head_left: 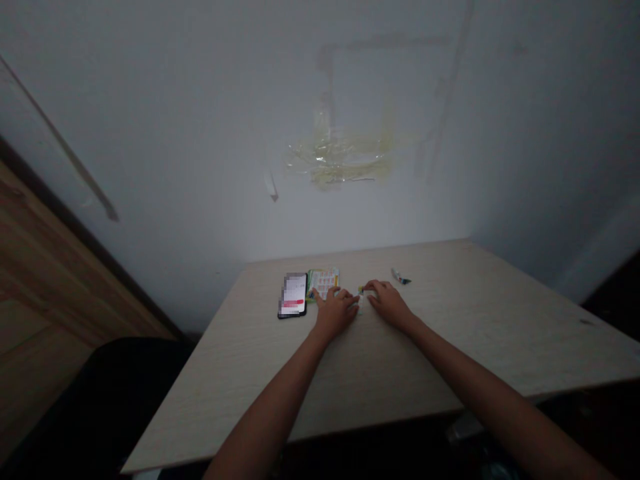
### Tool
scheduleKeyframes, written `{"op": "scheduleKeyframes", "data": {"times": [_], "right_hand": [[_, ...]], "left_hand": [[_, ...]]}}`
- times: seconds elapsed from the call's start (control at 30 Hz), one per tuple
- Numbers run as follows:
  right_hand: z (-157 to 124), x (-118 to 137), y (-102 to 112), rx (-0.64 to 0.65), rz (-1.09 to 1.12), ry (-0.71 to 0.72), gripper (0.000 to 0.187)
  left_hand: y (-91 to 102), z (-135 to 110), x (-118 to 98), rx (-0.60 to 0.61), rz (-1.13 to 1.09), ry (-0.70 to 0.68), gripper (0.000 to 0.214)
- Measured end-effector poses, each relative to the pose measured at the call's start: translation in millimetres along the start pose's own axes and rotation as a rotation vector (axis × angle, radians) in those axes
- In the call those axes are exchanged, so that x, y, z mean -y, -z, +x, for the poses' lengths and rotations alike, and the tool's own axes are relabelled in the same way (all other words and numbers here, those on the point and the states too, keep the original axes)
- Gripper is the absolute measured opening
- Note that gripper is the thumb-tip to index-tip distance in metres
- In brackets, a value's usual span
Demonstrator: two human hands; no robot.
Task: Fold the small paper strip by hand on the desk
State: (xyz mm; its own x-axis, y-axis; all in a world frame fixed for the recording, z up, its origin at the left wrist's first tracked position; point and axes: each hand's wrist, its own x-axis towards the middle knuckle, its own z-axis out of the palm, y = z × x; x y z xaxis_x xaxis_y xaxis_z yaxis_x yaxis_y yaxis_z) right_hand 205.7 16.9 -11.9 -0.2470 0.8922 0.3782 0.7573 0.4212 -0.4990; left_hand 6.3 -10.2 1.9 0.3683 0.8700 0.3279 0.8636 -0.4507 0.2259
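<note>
My left hand [336, 311] rests palm down on the table with its fingers spread. Some of its fingers reach over the lower edge of a colourful printed card [325, 280], and others lie beside a small whitish strip [361, 305] with a yellow and dark coloured end. From the other side, my right hand [389, 305] bends its fingers inward, the fingertips pinching at the strip's coloured end. What exactly the strip is, I cannot make out. Left of the card lies a black-framed phone [294, 297], its screen lit and partly blurred out.
A small crumpled piece [400, 276], white and dark, lies beyond my right hand. The pale wooden table [250, 380] meets a wall [200, 133] bearing strips of old clear tape [340, 157]. At the left are a wooden panel [45, 267] and a dark object [120, 387].
</note>
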Motion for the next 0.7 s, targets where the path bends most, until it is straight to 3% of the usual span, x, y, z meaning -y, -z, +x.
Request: {"op": "scheduleKeyframes", "data": {"times": [0.37, 0.7], "right_hand": [[-3.1, -6.6, -5.3, 0.030, -0.100, 0.025, 0.056], [-3.8, -14.4, -6.5, 0.080, -0.191, 0.117, 0.047]], "left_hand": [[1.8, -2.0, -0.4, -0.023, -0.021, 0.073, 0.034], [1.1, -2.2, 0.1, -0.062, 0.027, 0.110, 0.035]]}}
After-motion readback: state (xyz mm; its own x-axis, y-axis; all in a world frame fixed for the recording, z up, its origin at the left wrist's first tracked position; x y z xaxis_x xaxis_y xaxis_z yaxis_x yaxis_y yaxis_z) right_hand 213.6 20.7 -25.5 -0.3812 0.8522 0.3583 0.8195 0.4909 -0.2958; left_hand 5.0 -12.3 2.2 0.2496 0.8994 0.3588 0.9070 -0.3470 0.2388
